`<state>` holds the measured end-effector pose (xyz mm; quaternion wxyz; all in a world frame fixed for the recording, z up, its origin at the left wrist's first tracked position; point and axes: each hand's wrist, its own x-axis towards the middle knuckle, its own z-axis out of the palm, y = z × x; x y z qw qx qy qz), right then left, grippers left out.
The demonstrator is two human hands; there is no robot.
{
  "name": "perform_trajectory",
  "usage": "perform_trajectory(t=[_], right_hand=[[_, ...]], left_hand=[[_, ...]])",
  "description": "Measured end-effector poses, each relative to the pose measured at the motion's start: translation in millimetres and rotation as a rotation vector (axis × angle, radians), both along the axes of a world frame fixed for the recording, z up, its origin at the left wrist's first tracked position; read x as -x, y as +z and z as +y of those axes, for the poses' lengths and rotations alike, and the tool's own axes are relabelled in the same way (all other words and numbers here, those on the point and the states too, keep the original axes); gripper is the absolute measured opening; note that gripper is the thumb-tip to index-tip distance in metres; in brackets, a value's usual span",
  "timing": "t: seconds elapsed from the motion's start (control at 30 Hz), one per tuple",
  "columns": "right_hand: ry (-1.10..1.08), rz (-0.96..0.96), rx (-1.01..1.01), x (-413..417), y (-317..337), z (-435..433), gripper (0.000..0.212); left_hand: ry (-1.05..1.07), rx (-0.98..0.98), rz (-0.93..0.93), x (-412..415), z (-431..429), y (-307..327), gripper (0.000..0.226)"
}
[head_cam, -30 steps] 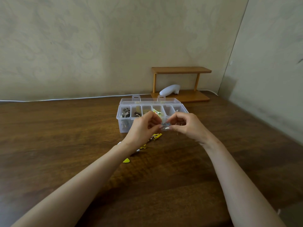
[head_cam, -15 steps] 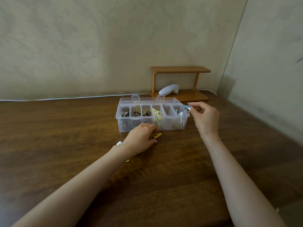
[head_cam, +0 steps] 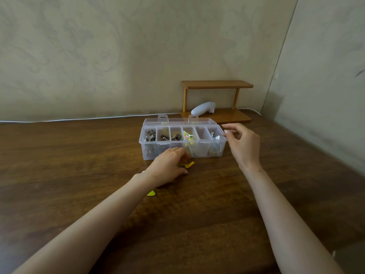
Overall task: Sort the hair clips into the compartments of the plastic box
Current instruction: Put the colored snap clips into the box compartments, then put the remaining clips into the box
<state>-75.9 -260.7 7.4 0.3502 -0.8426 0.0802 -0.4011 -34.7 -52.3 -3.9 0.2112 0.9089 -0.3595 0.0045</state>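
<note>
A clear plastic box point(head_cam: 201, 150) with a row of compartments stands open on the wooden table. Dark clips fill its three left compartments, yellow ones the fourth, silver clips point(head_cam: 215, 136) the far right one. My left hand point(head_cam: 169, 167) rests on the table in front of the box, fingers curled over a yellow clip point(head_cam: 188, 165); whether it grips the clip is hidden. Another yellow clip point(head_cam: 151, 193) lies beside my left forearm. My right hand point(head_cam: 242, 143) hovers at the box's right end, fingers loosely spread, holding nothing.
A small wooden shelf point(head_cam: 217, 85) stands behind the box against the wall, with a white object point(head_cam: 203, 108) on its base. A white cable point(head_cam: 79, 119) runs along the table's back edge. A wall closes in on the right.
My hands separated. The right hand carried a silver clip to the far right compartment and let it go. The left hand dropped to the yellow clips on the table.
</note>
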Motion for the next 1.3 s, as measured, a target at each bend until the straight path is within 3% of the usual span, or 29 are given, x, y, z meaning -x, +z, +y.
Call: perform_trajectory(t=[0.3, 0.77, 0.87, 1.0, 1.1, 1.3], right_hand=[[0.202, 0.047, -0.047, 6, 4, 9, 0.019], [0.462, 0.372, 0.116, 12, 6, 17, 0.015], [0.493, 0.515, 0.17, 9, 6, 16, 0.011], [0.571, 0.767, 0.231, 6, 0, 20, 0.025], [0.573, 0.736, 0.258, 5, -3, 29, 0.027], [0.606, 0.74, 0.2, 8, -4, 37, 0.011]], left_hand=[[-0.02, -0.006, -0.047, 2, 1, -1, 0.026], [-0.068, -0.037, -0.251, 3, -1, -7, 0.017], [-0.073, -0.028, -0.251, 4, -2, -10, 0.028], [-0.066, -0.05, -0.233, 2, -1, -8, 0.028], [-0.027, -0.028, -0.23, -2, 3, -1, 0.027], [-0.024, -0.077, -0.171, -4, 6, 7, 0.029]])
